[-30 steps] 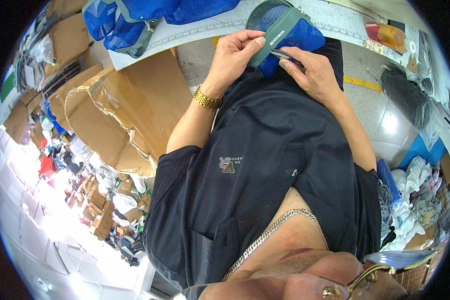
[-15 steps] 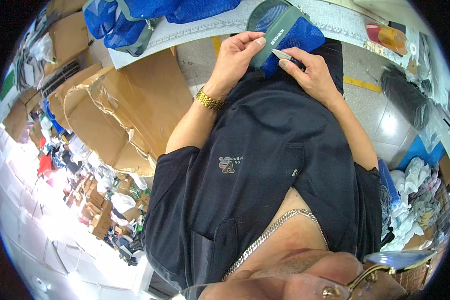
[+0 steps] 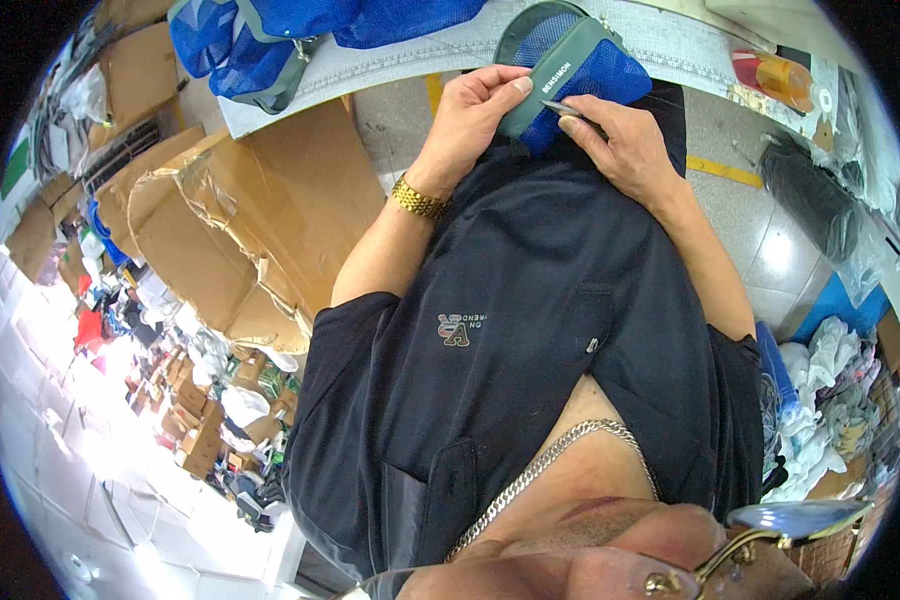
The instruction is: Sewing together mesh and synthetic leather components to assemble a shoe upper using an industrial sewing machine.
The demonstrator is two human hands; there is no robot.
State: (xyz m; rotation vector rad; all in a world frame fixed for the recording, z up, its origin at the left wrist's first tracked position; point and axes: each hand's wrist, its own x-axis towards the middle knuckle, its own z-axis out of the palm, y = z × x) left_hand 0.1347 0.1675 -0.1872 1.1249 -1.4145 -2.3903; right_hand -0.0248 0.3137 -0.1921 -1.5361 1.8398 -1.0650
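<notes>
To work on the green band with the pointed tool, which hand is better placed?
Probably the right hand: it holds the pointed tool, tip near the edge of the green band; the left hand pinches that band.

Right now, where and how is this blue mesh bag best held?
Probably take the blue mesh bag by its grey-green band, pinching from the left: the flat strip's left edge faces the left hand, which pinches it there. The right side seems worse, as the right hand holds a pointed tool close to the band.
</notes>
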